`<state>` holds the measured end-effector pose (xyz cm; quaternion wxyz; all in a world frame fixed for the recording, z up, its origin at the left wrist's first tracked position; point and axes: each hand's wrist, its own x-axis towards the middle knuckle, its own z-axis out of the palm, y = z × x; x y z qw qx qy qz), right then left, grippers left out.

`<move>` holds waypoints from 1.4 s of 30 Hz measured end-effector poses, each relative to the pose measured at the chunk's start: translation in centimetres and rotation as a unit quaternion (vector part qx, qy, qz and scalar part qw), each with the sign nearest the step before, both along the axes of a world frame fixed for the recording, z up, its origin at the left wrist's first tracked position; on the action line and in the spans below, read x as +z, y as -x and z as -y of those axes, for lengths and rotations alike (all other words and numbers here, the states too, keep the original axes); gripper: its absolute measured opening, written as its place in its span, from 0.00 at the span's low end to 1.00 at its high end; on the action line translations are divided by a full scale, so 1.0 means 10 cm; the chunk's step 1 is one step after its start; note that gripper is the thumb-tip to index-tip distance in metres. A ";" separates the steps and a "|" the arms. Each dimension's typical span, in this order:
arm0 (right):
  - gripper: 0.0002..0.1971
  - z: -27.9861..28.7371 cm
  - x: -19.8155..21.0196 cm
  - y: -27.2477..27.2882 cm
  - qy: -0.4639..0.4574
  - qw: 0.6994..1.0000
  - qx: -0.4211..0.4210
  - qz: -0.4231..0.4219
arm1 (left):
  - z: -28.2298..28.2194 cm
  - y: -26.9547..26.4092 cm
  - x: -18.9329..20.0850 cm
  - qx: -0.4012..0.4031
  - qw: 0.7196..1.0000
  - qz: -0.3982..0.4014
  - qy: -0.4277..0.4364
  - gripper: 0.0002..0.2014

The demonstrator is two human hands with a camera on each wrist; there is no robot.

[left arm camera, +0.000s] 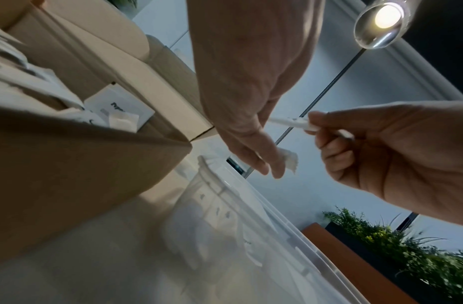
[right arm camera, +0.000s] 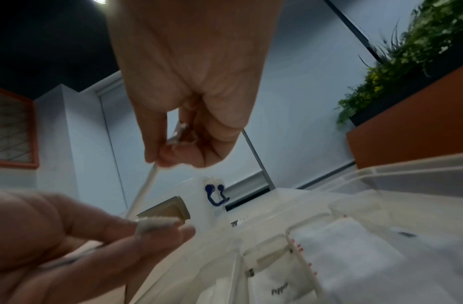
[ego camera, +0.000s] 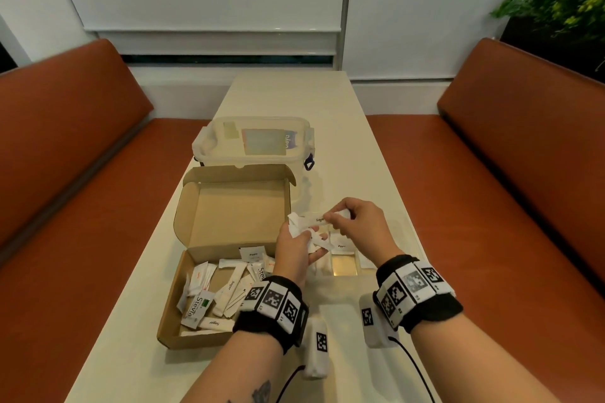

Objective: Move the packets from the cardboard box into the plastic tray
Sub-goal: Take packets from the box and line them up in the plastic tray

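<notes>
The open cardboard box (ego camera: 170,321) sits at the left with several white packets (ego camera: 209,298) lying in it. To its right lies the clear plastic tray (ego camera: 389,229) with compartments; a Pepper packet (ego camera: 342,245) is in one. Above the tray, my left hand (ego camera: 294,249) grips a bunch of packets (ego camera: 299,227). My right hand (ego camera: 347,222) pinches one end of a slim Sugar packet (ego camera: 317,218) whose other end is in the left hand's bunch. The right wrist view has that slim packet (right arm camera: 147,189) stretched between the right hand (right arm camera: 186,115) and the left hand (right arm camera: 82,242).
A clear lidded plastic container (ego camera: 255,141) stands behind the box. The table (ego camera: 294,95) is long and cream, with orange benches (ego camera: 65,173) on both sides. A potted plant (ego camera: 556,3) is at the far right. Cables hang from both wristbands.
</notes>
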<state>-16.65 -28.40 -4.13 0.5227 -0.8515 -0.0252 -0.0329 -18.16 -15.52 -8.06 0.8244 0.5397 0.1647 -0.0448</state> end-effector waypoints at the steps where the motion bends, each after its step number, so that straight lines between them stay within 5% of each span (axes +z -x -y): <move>1: 0.04 -0.01 -0.02 0.02 -0.002 1.000 0.011 -0.019 | -0.01 0.00 -0.01 0.003 1.000 0.003 -0.005 0.18; 7: 0.09 -0.07 -0.07 0.06 0.032 0.996 0.053 -0.061 | -0.01 -0.01 -0.02 0.002 0.998 0.025 -0.055 0.19; 12: 0.02 -0.04 -0.17 -0.03 -0.010 0.996 -0.051 -0.076 | -0.06 -0.02 -0.02 0.041 0.995 0.048 -0.075 0.18; 18: 0.07 -0.23 -0.40 -0.01 0.025 0.989 -0.082 -0.119 | -0.16 -0.02 -0.03 0.081 0.992 0.074 -0.067 0.16; 26: 0.06 -0.49 -0.57 -0.05 0.164 0.978 -0.027 -0.125 | -0.22 -0.02 -0.05 0.084 0.993 0.065 -0.055 0.17; 34: 0.06 -0.48 -0.58 -0.06 0.101 0.983 -0.042 -0.149 | -0.22 0.02 -0.05 0.082 0.993 0.065 -0.050 0.17; 39: 0.09 -0.42 -0.61 -0.13 0.168 0.979 -0.006 -0.118 | -0.23 0.02 -0.05 0.086 0.993 0.067 -0.049 0.16; 42: 0.16 -0.33 -0.59 -0.15 0.282 0.956 0.032 -0.076 | -0.23 0.02 -0.05 0.086 0.993 0.067 -0.047 0.16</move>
